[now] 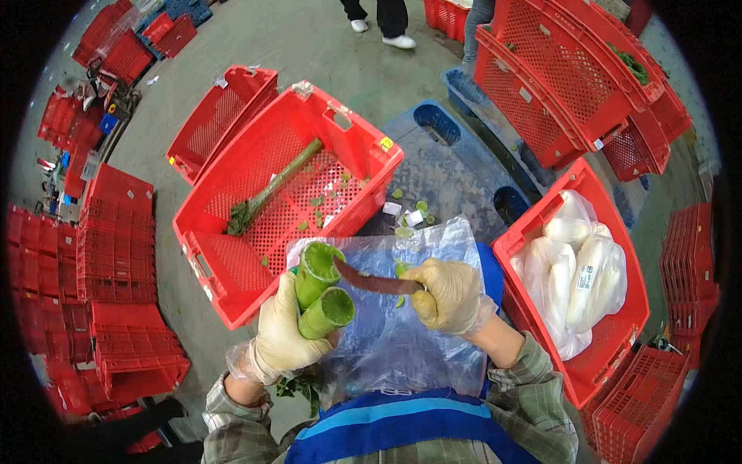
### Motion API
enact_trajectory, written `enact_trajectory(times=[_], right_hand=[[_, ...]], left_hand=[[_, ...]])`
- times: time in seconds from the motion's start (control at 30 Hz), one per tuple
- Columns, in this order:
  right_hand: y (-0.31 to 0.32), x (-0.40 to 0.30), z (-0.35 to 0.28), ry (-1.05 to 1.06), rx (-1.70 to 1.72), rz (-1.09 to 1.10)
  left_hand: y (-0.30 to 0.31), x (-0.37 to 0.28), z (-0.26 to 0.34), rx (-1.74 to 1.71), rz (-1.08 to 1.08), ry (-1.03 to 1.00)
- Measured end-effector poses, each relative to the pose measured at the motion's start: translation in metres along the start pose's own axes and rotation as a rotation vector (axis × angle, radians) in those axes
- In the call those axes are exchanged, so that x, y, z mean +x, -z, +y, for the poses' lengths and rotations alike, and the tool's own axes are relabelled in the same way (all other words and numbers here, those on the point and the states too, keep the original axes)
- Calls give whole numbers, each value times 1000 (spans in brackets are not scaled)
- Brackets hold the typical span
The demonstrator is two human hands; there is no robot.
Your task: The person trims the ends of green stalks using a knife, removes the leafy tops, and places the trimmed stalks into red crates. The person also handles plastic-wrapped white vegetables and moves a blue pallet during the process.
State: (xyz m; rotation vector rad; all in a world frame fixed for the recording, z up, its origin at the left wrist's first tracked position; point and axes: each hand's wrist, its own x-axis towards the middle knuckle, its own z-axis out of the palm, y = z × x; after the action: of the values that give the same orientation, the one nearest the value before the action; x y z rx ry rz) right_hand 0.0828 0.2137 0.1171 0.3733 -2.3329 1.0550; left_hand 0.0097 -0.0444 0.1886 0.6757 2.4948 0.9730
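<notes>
Two thick green vegetable stems, likely celtuce, are gripped in my gloved left hand. The larger stem and the smaller stem both show flat, pale-green cut ends facing up. Dark green leaves hang below that hand. My right hand, also gloved, holds a dark curved knife. Its tip is at the cut end of the larger stem; whether it touches cannot be told. Under both hands a clear plastic sheet lies over my blue apron.
Ahead, a red crate holds one long stem and green scraps. Trimmings lie on a blue pallet. At right, another red crate holds bagged white vegetables. Stacked crates stand left. A person's legs show beyond.
</notes>
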Motion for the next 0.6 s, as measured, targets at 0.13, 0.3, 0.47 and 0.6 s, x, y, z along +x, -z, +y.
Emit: enact_trajectory(times=[0.13,0.3,0.47,0.6], right_hand=[[1,8,-13,29,74,-33],[-5,-23,-3,-418,279,-88],[-9,-62,4,-851,309,-120],[-7,-77,4,-1007,372,-196]], left_hand=[[2,4,-5,56,-38,-10],[47,5,-15,-385,80,-48],[106,16,12,-671,520,-357],[136,34,10,-795,725,-319]])
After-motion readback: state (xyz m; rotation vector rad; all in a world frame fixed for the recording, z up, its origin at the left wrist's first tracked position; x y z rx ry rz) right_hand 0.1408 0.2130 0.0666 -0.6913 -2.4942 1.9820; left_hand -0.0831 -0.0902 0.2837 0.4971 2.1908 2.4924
